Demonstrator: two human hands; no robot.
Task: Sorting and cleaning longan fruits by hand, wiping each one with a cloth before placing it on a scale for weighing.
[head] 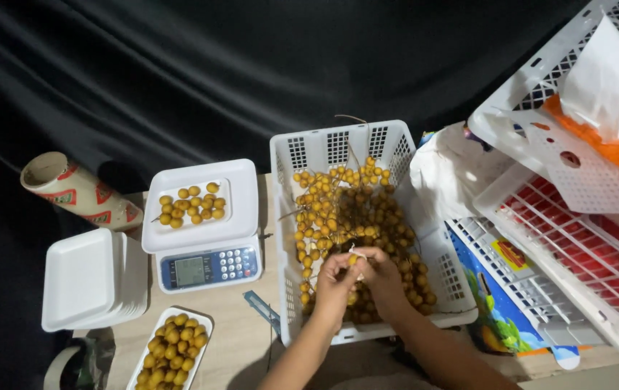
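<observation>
Both my hands meet over a white slotted basket (338,144) full of small yellow-orange round fruits on thin stems (345,206). My left hand (334,283) and my right hand (383,278) pinch one yellow fruit (353,258) between their fingertips, just above the pile. A white digital scale (205,249) stands left of the basket, with a white foam tray (168,189) of several loose fruits on its platform. Nearer me lies another foam tray (205,328) heaped with the same fruits.
A stack of empty white foam trays (82,278) sits at the left, with a printed roll (78,191) behind it. White plastic crates (576,166) holding orange and white bags pile up at the right. A black cloth (215,72) hangs behind the wooden table (241,339).
</observation>
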